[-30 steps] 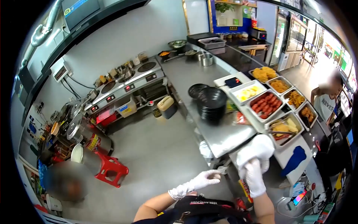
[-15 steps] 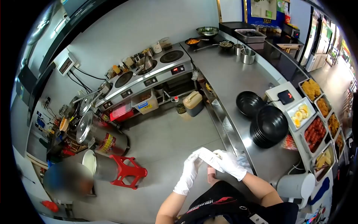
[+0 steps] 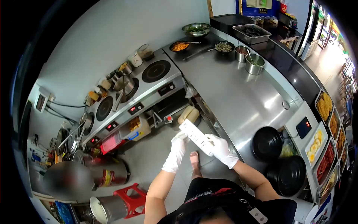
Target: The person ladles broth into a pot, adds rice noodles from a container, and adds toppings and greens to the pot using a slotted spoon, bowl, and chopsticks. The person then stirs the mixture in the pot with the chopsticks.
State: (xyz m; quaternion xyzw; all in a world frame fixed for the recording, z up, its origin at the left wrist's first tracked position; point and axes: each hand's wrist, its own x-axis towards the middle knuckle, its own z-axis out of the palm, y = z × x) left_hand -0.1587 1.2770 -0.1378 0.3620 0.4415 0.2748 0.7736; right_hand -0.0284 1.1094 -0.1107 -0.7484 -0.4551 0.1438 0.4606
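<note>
A long white paper slip with printed lines, which looks like an order receipt (image 3: 195,136), is stretched slantwise in front of my body. My left hand (image 3: 178,145), in a white glove, pinches its left edge. Also gloved in white, my right hand (image 3: 221,150) grips the slip near its lower right end. The print is too small to read. Beyond the paper, a beige jug (image 3: 189,114) stands on the floor, partly covered by the slip.
A steel counter (image 3: 227,89) runs along my right, with black bowls (image 3: 287,175) and food trays (image 3: 324,164) at its near end. Ahead left is a cooktop (image 3: 156,71) with a pot (image 3: 124,85). A red stool (image 3: 131,201) and a steel pot (image 3: 112,209) are at lower left.
The view has shifted, bringing the cooktop and counter closer. Both hands have raised the slip higher, and more of its printed face shows. One foot in a pink shoe is now plainly visible.
</note>
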